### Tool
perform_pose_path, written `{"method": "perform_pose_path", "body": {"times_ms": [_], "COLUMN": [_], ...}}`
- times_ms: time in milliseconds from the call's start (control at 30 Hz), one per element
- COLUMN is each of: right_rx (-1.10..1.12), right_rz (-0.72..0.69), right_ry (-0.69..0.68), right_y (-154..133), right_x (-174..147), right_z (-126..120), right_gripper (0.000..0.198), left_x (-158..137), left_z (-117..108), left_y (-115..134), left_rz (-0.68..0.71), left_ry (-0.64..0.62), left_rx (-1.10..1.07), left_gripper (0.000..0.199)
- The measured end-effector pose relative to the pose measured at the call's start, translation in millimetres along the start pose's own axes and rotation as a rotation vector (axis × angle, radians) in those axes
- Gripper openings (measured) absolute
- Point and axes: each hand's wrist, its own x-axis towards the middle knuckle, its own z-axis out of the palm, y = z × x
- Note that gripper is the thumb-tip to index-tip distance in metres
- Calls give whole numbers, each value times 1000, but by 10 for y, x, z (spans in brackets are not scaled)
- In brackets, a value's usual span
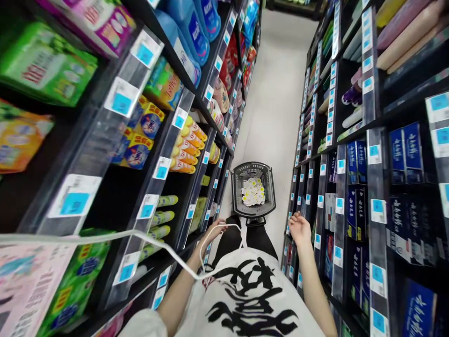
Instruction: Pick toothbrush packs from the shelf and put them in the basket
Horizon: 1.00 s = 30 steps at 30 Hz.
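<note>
1. Shopping basket (253,174) – dark wire or plastic mesh, on the pale aisle floor between the two shelf runs, just ahead of the person's knees. Inside lies a heap of small white packets with yellow marks (253,192). Neither hand touches the basket.
2. Left hand (216,229) – low at the left shelf edge, fingers loosely curled near a thin white cable (147,236) that loops across the view; whether it grips the cable I cannot tell.
3. Right hand (299,228) – raised beside the right shelving, fingers spread and relaxed, holding nothing, close to the blue price tags (317,241) on the shelf lip.
4. Left shelves – yellow-orange tubes (185,147), pale green bottles (164,217), blue detergent jugs (191,28) higher up.
5. Right shelves – dark blue boxes (405,152) in rows.
6. Person wears a white shirt with black print (252,295).
</note>
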Motion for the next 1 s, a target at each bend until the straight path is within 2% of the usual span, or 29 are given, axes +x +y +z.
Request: {"method": "perform_pose_path", "body": {"times_ms": [133, 267, 367, 433, 533, 633, 800, 900, 1000], "right_rx": [-57, -138, -364, -572, -918, -1280, -1555, -1715, -1841], "right_rz": [28, 0, -24, -21, -41, -50, -63, -110, -138], "right_ry": [82, 164, 222, 250, 242, 200, 141, 13, -119], "right_y": [263, 597, 919, 1180, 1585, 1919, 2284, 2511, 2831], "right_x": [301, 440, 613, 883, 1585, 2578, 4348, 5174, 5789], "right_z": [28, 54, -2, -97, -277, -444, -708, -813, -924], "right_gripper": [25, 21, 29, 38, 44, 44, 51, 55, 63], "left_x": [254, 639, 1085, 1454, 2045, 2620, 3484, 3817, 3956], "left_z": [-64, -89, -70, -34, 47, 129, 258, 348, 400], "left_y": [-128, -127, -89, -107, -241, -443, -684, -800, -972], "left_rz": [-48, -63, -15, 55, 184, 315, 522, 607, 748], "left_ry": [-54, -111, -121, -117, -113, -153, -371, -408, -310], "left_rx": [80, 233, 372, 451, 553, 645, 746, 791, 910], "left_gripper": [28, 23, 17, 17, 35, 50, 54, 57, 58]}}
